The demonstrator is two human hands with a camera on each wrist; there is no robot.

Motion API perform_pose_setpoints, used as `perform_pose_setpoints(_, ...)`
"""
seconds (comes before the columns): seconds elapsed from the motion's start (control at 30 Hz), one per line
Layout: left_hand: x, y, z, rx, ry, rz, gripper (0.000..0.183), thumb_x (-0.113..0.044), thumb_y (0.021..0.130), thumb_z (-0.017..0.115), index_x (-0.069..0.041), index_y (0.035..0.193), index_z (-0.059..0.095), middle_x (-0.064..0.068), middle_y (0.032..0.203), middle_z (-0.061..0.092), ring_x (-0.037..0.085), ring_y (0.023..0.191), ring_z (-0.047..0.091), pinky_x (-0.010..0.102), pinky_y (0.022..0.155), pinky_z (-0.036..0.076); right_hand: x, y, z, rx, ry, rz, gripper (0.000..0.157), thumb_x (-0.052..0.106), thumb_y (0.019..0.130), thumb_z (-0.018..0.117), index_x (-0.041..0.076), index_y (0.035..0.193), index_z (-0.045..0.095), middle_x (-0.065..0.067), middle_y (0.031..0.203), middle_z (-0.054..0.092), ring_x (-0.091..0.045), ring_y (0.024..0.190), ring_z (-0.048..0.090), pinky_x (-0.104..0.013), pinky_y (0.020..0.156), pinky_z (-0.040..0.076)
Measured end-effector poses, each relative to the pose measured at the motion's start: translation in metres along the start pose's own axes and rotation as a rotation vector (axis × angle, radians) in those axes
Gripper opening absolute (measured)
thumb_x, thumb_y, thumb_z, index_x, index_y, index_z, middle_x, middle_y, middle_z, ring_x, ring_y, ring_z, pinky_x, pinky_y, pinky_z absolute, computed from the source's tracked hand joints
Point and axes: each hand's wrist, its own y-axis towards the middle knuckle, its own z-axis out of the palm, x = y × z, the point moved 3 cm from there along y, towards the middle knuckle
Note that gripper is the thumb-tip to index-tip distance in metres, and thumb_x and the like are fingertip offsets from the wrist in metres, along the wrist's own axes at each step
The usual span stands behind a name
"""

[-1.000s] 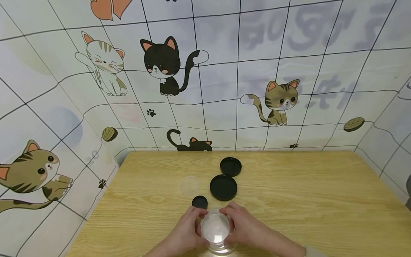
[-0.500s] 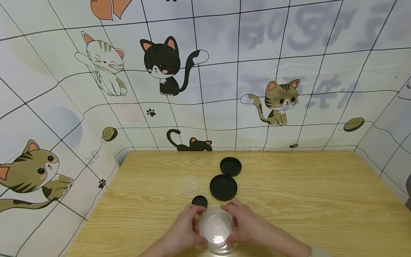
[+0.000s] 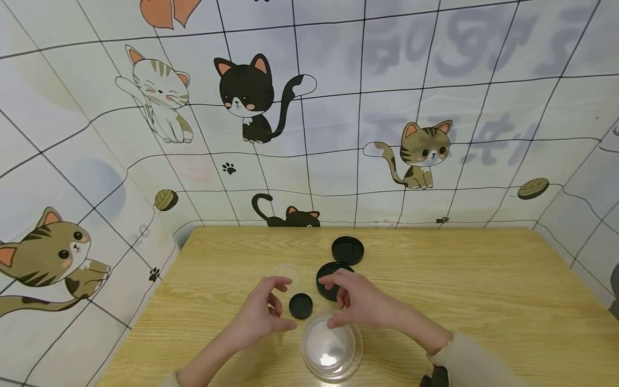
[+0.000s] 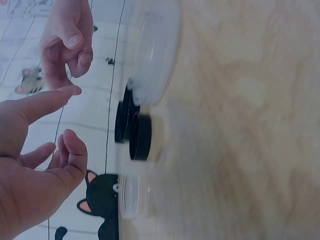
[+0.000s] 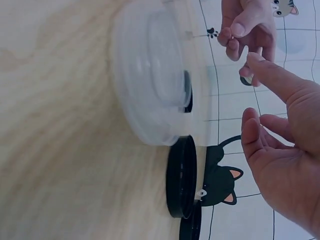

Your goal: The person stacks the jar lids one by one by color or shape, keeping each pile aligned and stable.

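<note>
A clear round container (image 3: pixel 325 344), nested in a wider clear dish (image 3: pixel 357 355), stands on the table near its front. My right hand (image 3: pixel 360 301) hovers over the container's back right with fingers loosely bent, holding nothing. Also holding nothing, my left hand (image 3: pixel 258 314) is raised at the left, its thumb and fingers spread apart. Between the hands lies a small round black lid (image 3: pixel 301 306). The left wrist view shows the clear container (image 4: pixel 160 55) apart from the fingers. Part of a large black lid (image 3: pixel 325 287) is hidden behind my right hand.
A medium black lid (image 3: pixel 347 250) lies farther back, against the large one. Behind my left fingertips is a small clear round piece (image 3: pixel 294 273). The wooden table (image 3: pixel 459 290) meets a wall covering (image 3: pixel 333 134) printed with cats at its back and sides.
Both hands have let go of the clear container and lifted away from its sides. The left hand has moved left and back, the right hand back. The container stays on the table.
</note>
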Motion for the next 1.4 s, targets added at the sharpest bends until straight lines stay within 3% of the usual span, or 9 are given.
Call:
perform_pose_setpoints(0.27, 0.014, 0.024, -0.035, -0.047, -0.056, 0.005, 0.071, -0.001, 0.078, 0.087, -0.004, 0.140, 0.052, 0.016, 0.124, 0.049, 0.020, 0.080, 0.056, 0.027, 0.070, 0.052, -0.003, 0.046, -0.012, -0.010, -0.006, 0.001, 0.069, 0.011, 0.082, 0.087, -0.001, 0.142, 0.055, -0.008, 0.116, 0.060, -0.006, 0.076, 0.062, -0.026, 0.071, 0.054)
perform_pose_setpoints(0.43, 0.029, 0.038, -0.050, -0.082, -0.083, -0.003, 0.069, 0.000, 0.079, 0.087, -0.002, 0.140, 0.053, 0.021, 0.125, 0.051, 0.021, 0.085, 0.060, 0.029, 0.069, 0.055, -0.013, 0.071, -0.013, 0.002, 0.024, 0.050, 0.071, 0.010, 0.084, 0.085, -0.001, 0.146, 0.051, -0.018, 0.128, 0.059, -0.010, 0.085, 0.068, -0.029, 0.079, 0.056)
perform_pose_setpoints(0.7, 0.063, 0.046, -0.056, -0.072, -0.128, -0.097, 0.069, 0.000, 0.081, 0.085, 0.002, 0.142, 0.051, 0.027, 0.128, 0.050, 0.029, 0.095, 0.060, 0.030, 0.070, 0.055, -0.032, 0.101, 0.004, 0.036, 0.009, 0.080, 0.073, 0.011, 0.086, 0.084, 0.001, 0.149, 0.049, -0.022, 0.138, 0.056, -0.021, 0.101, 0.067, -0.034, 0.087, 0.056)
perform_pose_setpoints(1.0, 0.087, 0.053, -0.066, -0.109, -0.109, -0.150, 0.064, 0.005, 0.080, 0.084, 0.006, 0.136, 0.053, 0.026, 0.124, 0.053, 0.023, 0.089, 0.059, 0.027, 0.066, 0.052, -0.040, 0.119, 0.015, 0.027, -0.087, 0.123, 0.074, 0.010, 0.084, 0.086, -0.004, 0.147, 0.049, -0.020, 0.135, 0.059, -0.031, 0.116, 0.062, -0.041, 0.098, 0.051)
perform_pose_setpoints(1.4, 0.098, 0.060, -0.061, -0.010, -0.133, -0.137, 0.075, 0.007, 0.078, 0.084, 0.006, 0.143, 0.046, 0.026, 0.136, 0.048, 0.021, 0.085, 0.061, 0.026, 0.070, 0.051, -0.045, 0.125, 0.023, 0.066, -0.214, 0.152, 0.071, 0.009, 0.080, 0.089, -0.006, 0.141, 0.054, -0.009, 0.113, 0.065, -0.022, 0.098, 0.062, -0.037, 0.088, 0.052)
